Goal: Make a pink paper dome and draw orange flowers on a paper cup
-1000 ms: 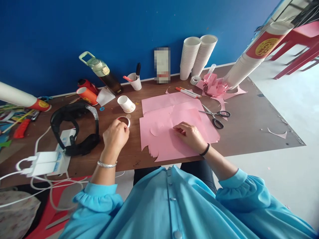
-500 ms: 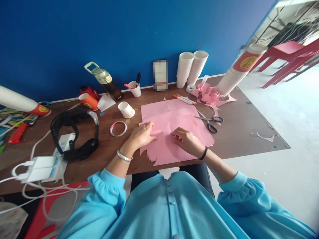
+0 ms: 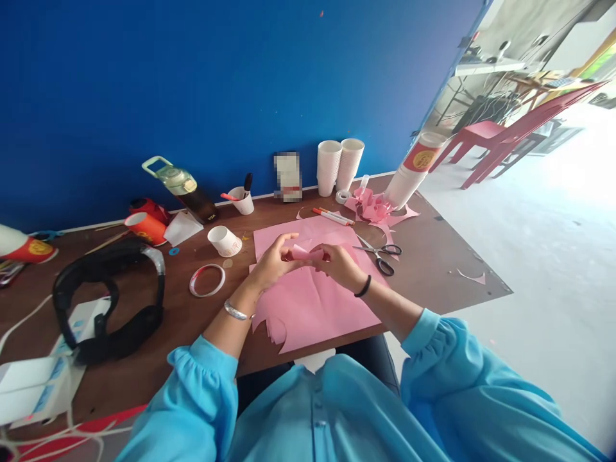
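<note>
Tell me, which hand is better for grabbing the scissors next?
Probably the right hand: the scissors lie on its side. The left hand is farther away. Both hands hold the pink piece, so one must let go.

Scissors (image 3: 376, 251) block right — ring (image 3: 208, 295), left.

A small piece of pink paper (image 3: 305, 254), its surface curled, is held raised between the fingers of the left hand (image 3: 275, 263) and the right hand (image 3: 339, 264). Beneath it, larger pink sheets (image 3: 320, 308) in the same shade lie flat in a loose, uneven stack on the brown table (image 3: 168, 346), faintly creased on top, with curved cuts biting into the layers at the near left corner.
</note>
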The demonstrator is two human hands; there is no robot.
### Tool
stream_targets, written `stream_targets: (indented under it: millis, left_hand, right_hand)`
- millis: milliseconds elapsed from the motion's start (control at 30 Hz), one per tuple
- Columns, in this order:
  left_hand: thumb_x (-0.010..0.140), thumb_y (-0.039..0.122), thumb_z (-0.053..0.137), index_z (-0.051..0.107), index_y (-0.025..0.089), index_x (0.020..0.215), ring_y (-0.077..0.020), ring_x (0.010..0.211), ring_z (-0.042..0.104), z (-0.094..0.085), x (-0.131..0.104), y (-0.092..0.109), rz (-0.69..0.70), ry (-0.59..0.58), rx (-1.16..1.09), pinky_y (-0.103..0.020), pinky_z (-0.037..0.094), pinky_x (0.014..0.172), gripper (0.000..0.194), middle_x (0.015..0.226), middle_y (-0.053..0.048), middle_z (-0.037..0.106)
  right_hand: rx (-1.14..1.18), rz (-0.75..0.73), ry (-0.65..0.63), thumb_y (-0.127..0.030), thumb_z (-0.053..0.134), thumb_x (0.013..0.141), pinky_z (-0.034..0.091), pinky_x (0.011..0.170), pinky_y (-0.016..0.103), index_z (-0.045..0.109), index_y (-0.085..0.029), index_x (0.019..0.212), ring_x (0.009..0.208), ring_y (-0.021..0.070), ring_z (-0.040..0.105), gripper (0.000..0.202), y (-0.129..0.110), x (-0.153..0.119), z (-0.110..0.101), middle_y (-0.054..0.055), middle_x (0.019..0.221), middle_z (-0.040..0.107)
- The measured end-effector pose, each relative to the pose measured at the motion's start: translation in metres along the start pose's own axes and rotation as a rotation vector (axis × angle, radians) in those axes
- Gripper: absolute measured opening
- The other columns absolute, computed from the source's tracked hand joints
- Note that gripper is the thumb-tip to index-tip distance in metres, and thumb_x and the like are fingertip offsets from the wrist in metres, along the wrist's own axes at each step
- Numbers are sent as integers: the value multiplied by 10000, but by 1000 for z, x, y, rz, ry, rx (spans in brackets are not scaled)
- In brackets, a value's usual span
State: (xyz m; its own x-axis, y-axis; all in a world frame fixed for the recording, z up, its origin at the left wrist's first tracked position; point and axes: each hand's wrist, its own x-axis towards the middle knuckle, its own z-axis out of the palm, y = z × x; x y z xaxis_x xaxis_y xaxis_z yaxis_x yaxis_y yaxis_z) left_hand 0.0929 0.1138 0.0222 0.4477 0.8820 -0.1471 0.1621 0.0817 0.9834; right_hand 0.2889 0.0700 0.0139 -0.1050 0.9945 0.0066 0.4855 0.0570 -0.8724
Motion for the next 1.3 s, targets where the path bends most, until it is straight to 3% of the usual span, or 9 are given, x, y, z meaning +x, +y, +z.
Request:
stream_targets:
  millis: [133, 267, 433, 533, 600, 700, 933, 1067, 1300]
  left_hand:
    - [739, 500, 823, 467, 190, 1422, -122, 693, 624, -4, 1, -5, -48, 92, -95, -253, 487, 676, 831, 805, 13, 686]
    - [792, 660, 708, 389, 193, 1496, -170, 675, 664, -10, 1, -17, -202, 118, -112, -260, 467, 593, 903, 768, -10, 686]
    - [779, 498, 792, 455, 201, 1447, -112, 710, 622, -10, 2, -24, -47, 123, -182, -244, 469, 715, 805, 860, 9, 693]
    - [798, 430, 770, 462, 185, 1432, -119, 749, 617, -8, 2, -27, 33, 175, -90, -245, 464, 741, 746, 878, 4, 697]
    - [839, 406, 713, 484, 173, 1406, -135, 756, 618, -7, 2, -30, 87, 215, 84, -261, 469, 752, 654, 857, -1, 698]
    - [918, 323, 579, 540, 200, 1344, -157, 774, 628, -5, 1, -36, 155, 173, 408, -288, 479, 778, 444, 855, 1, 700]
    - [936, 235, 512, 574, 242, 1283, -211, 1000, 701, 0, 7, -47, 253, 109, 681, -344, 519, 908, 352, 1013, -29, 753]
    - [941, 255, 517, 581, 248, 1283, -198, 1013, 709, -1, 9, -42, 238, 88, 647, -332, 531, 923, 347, 1043, -21, 758]
    - [935, 249, 548, 623, 245, 1240, -208, 1096, 699, -1, 11, -43, 278, 34, 608, -358, 524, 998, 314, 1092, -39, 762]
  right_hand:
    - [179, 96, -92, -356, 694, 871, 396, 508, 223, 676, -160, 777, 525, 114, 561, 218, 3, 10, 7, -16, 580, 617]
    - [141, 72, -29, -245, 711, 838, 436, 599, 241, 703, -170, 942, 603, 127, 597, 128, 10, 9, 17, -23, 640, 638]
    - [50, -17, -10, -116, 746, 778, 459, 656, 252, 481, -212, 1456, 641, 128, 587, 734, 15, 6, 29, -59, 716, 640]
    - [-49, -66, -153, -132, 773, 789, 452, 640, 244, 487, -206, 1460, 646, 130, 605, 734, 13, 5, 25, -46, 737, 669]
    - [-151, -122, -209, -210, 774, 837, 462, 655, 247, 630, -208, 1307, 683, 135, 641, 492, 10, 6, 14, -2, 814, 719]
    - [-369, -188, -41, -263, 669, 942, 490, 723, 276, 728, -206, 1116, 776, 157, 681, 193, 9, 15, -14, 64, 977, 752]
    - [-799, -57, 329, -194, 569, 953, 542, 852, 352, 740, -215, 1016, 1025, 254, 661, 183, 31, 69, -88, 110, 1094, 710]
    - [-833, 74, 519, -146, 458, 971, 511, 930, 479, 618, -93, 1255, 1125, 337, 621, 330, 38, 111, -131, 241, 1252, 627]
    - [-902, 254, 489, -221, 496, 1042, 511, 974, 444, 572, -9, 1307, 1114, 251, 645, 348, 39, 156, -150, 238, 1284, 613]
